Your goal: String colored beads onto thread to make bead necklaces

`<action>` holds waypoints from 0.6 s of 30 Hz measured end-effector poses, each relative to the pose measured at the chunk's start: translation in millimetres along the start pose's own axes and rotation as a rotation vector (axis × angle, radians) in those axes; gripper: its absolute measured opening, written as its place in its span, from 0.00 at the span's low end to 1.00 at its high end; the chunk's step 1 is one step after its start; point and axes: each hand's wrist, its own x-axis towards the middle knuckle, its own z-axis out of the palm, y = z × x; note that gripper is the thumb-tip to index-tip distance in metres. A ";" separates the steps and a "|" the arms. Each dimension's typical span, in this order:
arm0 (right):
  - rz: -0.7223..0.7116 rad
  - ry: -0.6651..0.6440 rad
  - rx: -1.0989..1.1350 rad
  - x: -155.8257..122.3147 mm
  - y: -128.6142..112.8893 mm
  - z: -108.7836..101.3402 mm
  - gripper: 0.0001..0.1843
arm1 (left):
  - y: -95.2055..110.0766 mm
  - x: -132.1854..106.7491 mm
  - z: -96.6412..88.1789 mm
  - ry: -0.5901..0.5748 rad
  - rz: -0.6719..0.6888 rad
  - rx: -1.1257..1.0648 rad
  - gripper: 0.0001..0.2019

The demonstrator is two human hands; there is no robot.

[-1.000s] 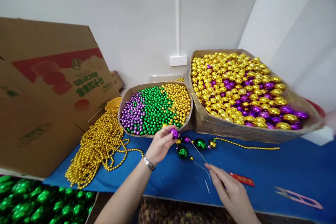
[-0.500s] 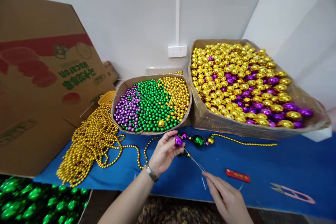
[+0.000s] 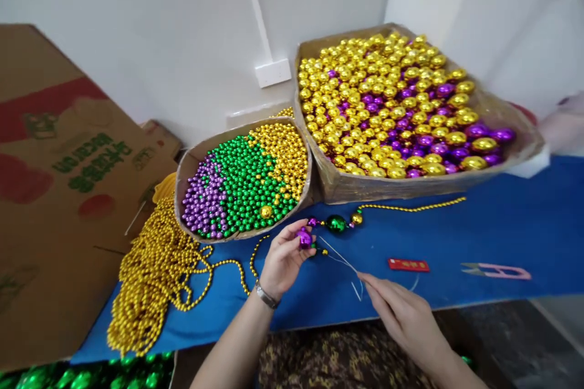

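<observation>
My left hand [image 3: 285, 258], with a metal bracelet at the wrist, pinches a shiny purple bead [image 3: 303, 238]. Small green and gold beads hang on a thread just right of those fingers. My right hand [image 3: 399, 307] has its fingers closed on a thin needle [image 3: 340, 256] that points up and left, its tip apart from the purple bead. Pale thread trails below the right fingertips. Beyond the hands lies the strung part, with a green bead [image 3: 336, 223], a gold bead [image 3: 356, 218] and a thin gold bead chain [image 3: 410, 208].
A small box [image 3: 182, 219] holds purple, green and gold beads. A bigger box [image 3: 347, 189] holds large gold and purple beads. Gold bead strands [image 3: 150, 279] pile at left beside a tall carton [image 3: 50, 194]. A red packet [image 3: 408, 264] and pink thread snips [image 3: 497, 271] lie right.
The view has turned, so the scene sits tilted and further left. The needle tip has moved away from the beads at my left hand. The purple bead stays in the left fingers.
</observation>
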 end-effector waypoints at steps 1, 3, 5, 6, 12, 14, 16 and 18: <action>0.007 0.007 -0.004 -1.5 0.2 -0.4 0.16 | 0.3 -0.5 -0.8 -0.015 -0.002 0.020 0.17; 0.017 0.008 -0.010 -5.0 0.5 -0.9 0.16 | 0.2 -1.9 -2.8 -0.038 0.002 0.049 0.15; 0.023 -0.007 -0.019 -8.6 0.9 -1.2 0.16 | -1.3 -4.1 -4.7 -0.051 -0.005 0.059 0.13; 0.022 -0.014 -0.026 -10.3 1.3 -1.5 0.16 | -2.7 -5.5 -5.5 -0.053 -0.013 0.060 0.12; -0.041 -0.051 -0.043 -16.3 6.0 -4.1 0.16 | -11.7 -15.4 -6.9 -0.029 0.000 0.058 0.14; -0.062 -0.062 -0.040 -17.1 6.5 -4.9 0.16 | -13.0 -18.6 -6.4 -0.021 0.009 0.060 0.15; -0.085 -0.066 -0.052 -17.8 5.8 -5.4 0.16 | -13.3 -21.8 -5.9 -0.017 0.014 0.073 0.15; -0.109 -0.066 -0.084 -18.5 4.4 -5.7 0.16 | -12.9 -25.0 -5.8 -0.013 0.019 0.103 0.15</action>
